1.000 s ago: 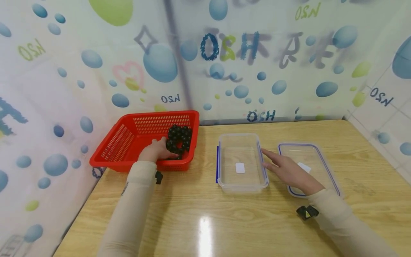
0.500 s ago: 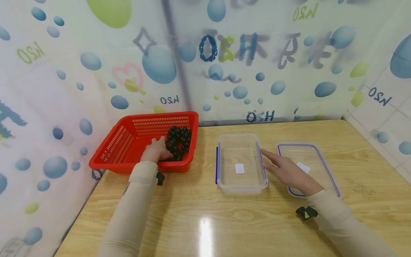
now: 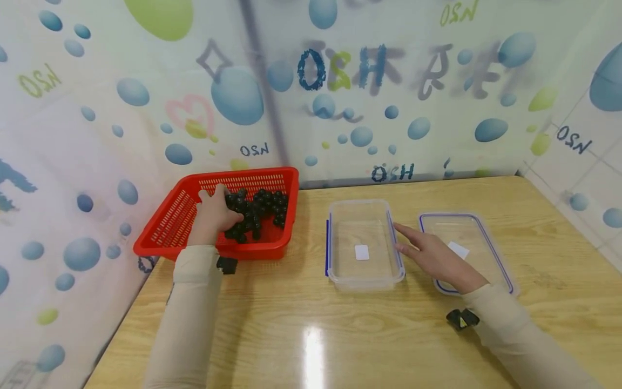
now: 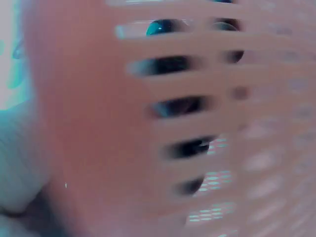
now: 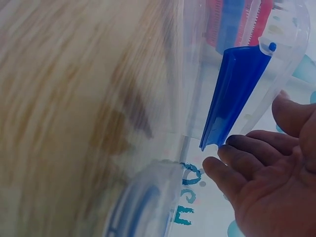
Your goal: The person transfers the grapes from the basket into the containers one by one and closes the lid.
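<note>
In the head view my left hand (image 3: pixel 210 213) is inside the red basket (image 3: pixel 170 250). It grips a bunch of black grapes (image 3: pixel 238 203), with the thumb over the near side. Another bunch (image 3: pixel 278 202) lies by the basket's right wall. The left wrist view is filled by the blurred slotted basket wall (image 4: pixel 98 123), dark grapes showing through the slots. My right hand (image 3: pixel 437 259) rests its straight fingertips at the right side of a clear plastic food container (image 3: pixel 362 278). From the right wrist, those fingers (image 5: pixel 232 177) are by the container's blue latch (image 5: pixel 234 89).
A clear lid (image 3: pixel 473 237) with a blue seal lies on the wooden table (image 3: pixel 272 335), right of the container and partly under my right hand. A patterned wall sheet (image 3: pixel 311 124) stands behind the table, and another side rises at left.
My left hand has moved left and slightly up inside the basket, pulling one bunch of grapes apart from the other. The right hand stays at the container's side.
</note>
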